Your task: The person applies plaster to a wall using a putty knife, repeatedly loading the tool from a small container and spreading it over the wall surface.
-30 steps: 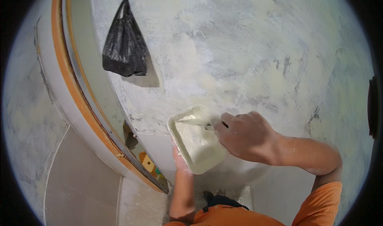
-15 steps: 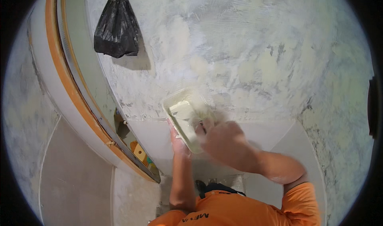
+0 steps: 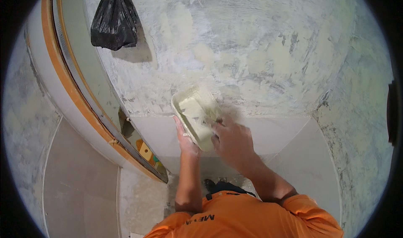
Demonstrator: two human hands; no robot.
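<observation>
My right elbow has drawn in: a second ago it stuck out toward three o'clock, and now the forearm rises from between four and five, close to my orange shirt (image 3: pixel 243 217). My view has shifted too, so the black plastic bag (image 3: pixel 114 23) hung on the patchy wall (image 3: pixel 252 70) sits higher, between ten and eleven o'clock.

The pale, roughly rectangular plastic tub (image 3: pixel 187 130) is near the middle of my view, tilted, its long side running from eleven o'clock down to five. My left hand (image 3: pixel 187 142) supports it from the seven o'clock side, partly curled, fingers along the outer wall. My right hand (image 3: pixel 234 143), at four o'clock of the tub, is curled closed around what looks like a putty knife (image 3: pixel 214 117); motion blur smears the blade and fingertips, so I cannot tell exactly how the fingers lie.

The knife is over the tub's two-to-three o'clock side, beside the cream-coloured paste (image 3: pixel 192 107). I judge from the changed arm angle and the blur that I am working the paste in the tub, with no spreading on the wall at this moment.
</observation>
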